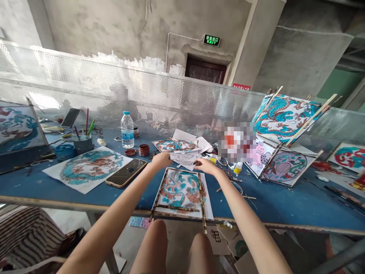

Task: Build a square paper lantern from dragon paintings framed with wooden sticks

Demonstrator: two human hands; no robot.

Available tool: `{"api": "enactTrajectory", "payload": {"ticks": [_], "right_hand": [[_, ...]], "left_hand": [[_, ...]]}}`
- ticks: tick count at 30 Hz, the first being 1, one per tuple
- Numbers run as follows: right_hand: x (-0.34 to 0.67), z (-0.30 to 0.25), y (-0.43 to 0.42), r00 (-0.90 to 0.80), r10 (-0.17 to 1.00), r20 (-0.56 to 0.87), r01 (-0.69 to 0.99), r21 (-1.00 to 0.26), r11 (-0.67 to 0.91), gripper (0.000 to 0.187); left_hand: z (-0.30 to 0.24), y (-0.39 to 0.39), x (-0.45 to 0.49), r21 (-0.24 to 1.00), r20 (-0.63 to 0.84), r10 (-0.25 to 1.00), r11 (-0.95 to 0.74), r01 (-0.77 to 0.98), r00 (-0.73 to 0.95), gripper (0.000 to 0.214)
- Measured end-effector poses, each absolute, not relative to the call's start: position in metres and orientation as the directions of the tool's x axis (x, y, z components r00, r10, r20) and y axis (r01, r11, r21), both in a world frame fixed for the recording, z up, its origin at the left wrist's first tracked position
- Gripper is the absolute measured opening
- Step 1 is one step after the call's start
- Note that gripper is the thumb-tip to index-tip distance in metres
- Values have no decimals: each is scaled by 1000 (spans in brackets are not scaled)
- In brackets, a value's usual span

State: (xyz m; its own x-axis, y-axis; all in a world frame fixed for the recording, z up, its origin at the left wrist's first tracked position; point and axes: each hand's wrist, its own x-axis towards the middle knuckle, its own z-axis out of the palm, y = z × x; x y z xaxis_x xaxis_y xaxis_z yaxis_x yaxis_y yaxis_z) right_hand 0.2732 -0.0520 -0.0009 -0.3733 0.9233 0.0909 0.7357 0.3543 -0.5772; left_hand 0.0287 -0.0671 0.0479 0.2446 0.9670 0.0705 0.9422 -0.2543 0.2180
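Note:
My left hand (162, 160) reaches over the table with its fingers curled in, close to the near edge of a small framed dragon picture (175, 145). What it holds, if anything, is hidden. My right hand (205, 166) is closed too, its fingertips pinched at a small dark bit too unclear to name. Between and below both hands lies a blue and brown dragon painting (179, 190) on white paper. Mottled dark sticks run along its left side, right side (202, 198) and bottom; the right one juts past the table edge. A line-drawn sheet (185, 159) lies just beyond.
A phone (126, 173) and a loose dragon painting (89, 167) lie left, near a water bottle (127, 131), a brown paint jar (144, 150) and a brush cup (82, 142). Glue bottles (237, 168) and stick-framed paintings (288, 118) stand right. A perforated metal screen (159, 101) backs the table.

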Motion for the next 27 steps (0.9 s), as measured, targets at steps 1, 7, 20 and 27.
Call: {"api": "enactTrajectory", "payload": {"ticks": [1,7,20,27], "right_hand": [[269,-4,-49,-384,918,105,720,-588,368,21],[260,-28,-47,-393,896,209,638,-639,429,20],[267,-34,-39,-358,920,157,535,-773,341,21],[278,-23,-37,-306,951,50,470,-860,196,16]], "left_hand": [[42,-59,29,238,52,959,-282,929,278,34],[8,-32,18,404,-22,928,-333,852,373,31],[-3,-19,27,907,-122,952,-8,420,282,28],[7,-28,25,964,-196,947,137,230,256,52]]}}
